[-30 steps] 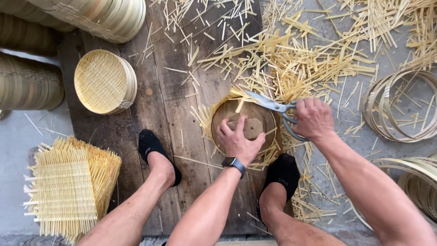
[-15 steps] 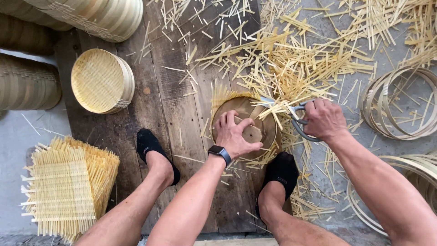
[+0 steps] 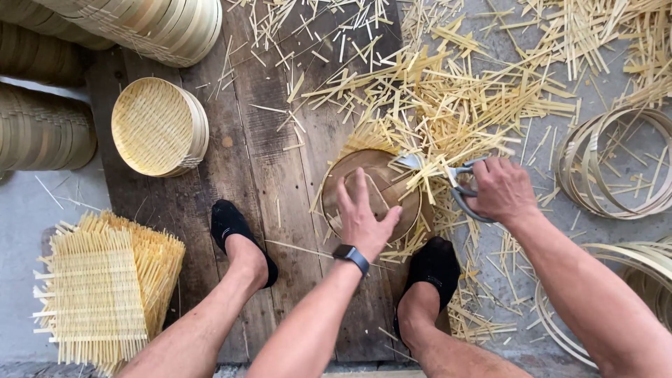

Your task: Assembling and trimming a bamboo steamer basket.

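Round woven mat [image 3: 374,192] lies on the plank floor [image 3: 266,140] between the feet, left hand [image 3: 360,217] pressed flat, open. Right hand [image 3: 500,189] grips scissors [image 3: 448,175]. Near edge untrimmed; offcuts [image 3: 448,105] heaped beyond.

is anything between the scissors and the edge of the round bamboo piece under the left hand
Nothing visible. The scissors in the right hand already reach the rim of the round bamboo piece, which the left hand presses flat. Only loose bamboo strips lie around it.
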